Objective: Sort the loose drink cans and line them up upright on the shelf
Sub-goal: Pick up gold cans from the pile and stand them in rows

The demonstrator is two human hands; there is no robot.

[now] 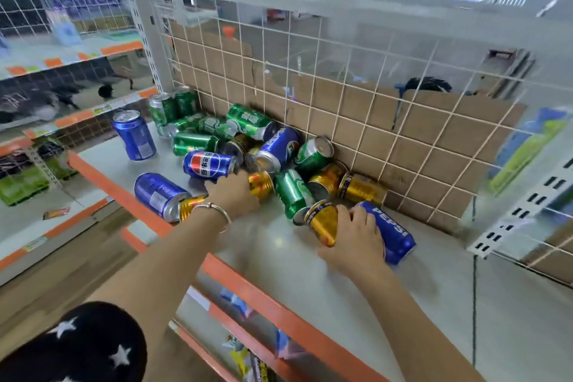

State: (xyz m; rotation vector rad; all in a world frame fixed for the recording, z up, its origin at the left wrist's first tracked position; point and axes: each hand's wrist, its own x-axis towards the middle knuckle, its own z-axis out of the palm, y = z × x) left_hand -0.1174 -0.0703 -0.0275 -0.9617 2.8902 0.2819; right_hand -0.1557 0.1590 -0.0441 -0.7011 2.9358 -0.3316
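Grey shelf [288,245] backed by wire mesh [341,77] carries a heap of loose cans at frame centre. Left hand [232,195] closes on a gold can [262,184] at its fingertips. Right hand [356,239] wraps another gold can [322,220], with a blue Pepsi can [393,231] just behind.

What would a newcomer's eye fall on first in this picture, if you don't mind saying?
Most likely the jumble of green, blue and gold cans lying on their sides against the wire grid at the back of the shelf. Next, the two hands in it: the right hand grips a gold can, and the left hand rests on another gold can. At the far left, one blue can stands upright.
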